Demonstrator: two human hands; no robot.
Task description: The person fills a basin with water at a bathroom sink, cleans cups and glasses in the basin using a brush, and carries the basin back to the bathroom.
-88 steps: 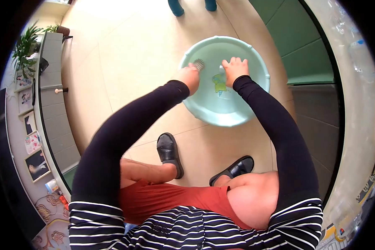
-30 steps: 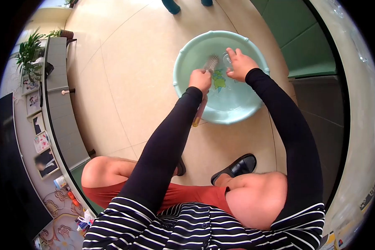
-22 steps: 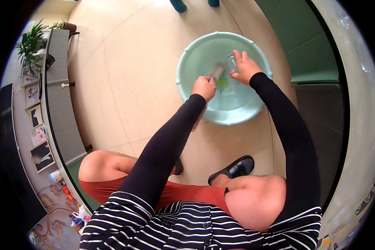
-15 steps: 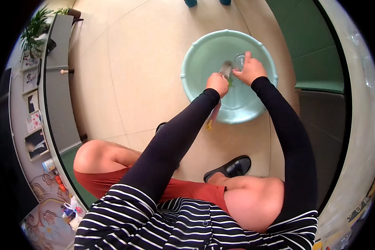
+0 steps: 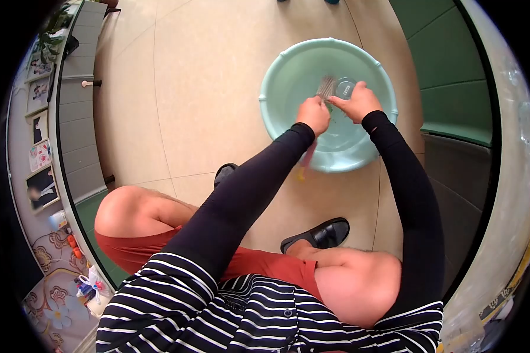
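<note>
My left hand (image 5: 314,115) is closed around a long-handled brush (image 5: 325,86), whose pale, streaky head is blurred. Its pinkish handle with a yellow end sticks out below my fist, over the basin's near rim. In my right hand (image 5: 362,103) is a small clear cup (image 5: 345,88) with a white mark, gripped between thumb and fingers. The brush head is close beside the cup; whether they touch I cannot tell. Both hands are above a large pale green basin (image 5: 269,112) standing on the floor. A small green bit shows below the hands, too blurred to name.
Green and grey sofa seating (image 5: 450,100) runs along the right. At the left stands a long grey cabinet (image 5: 79,120) with framed pictures (image 5: 41,156) beyond it. A black shoe (image 5: 324,234) is on the tiled floor (image 5: 212,88) in front of the basin.
The camera view has shifted slightly, so the basin appears a little farther right. My left hand keeps hold of the brush and my right hand of the cup, which has turned slightly.
</note>
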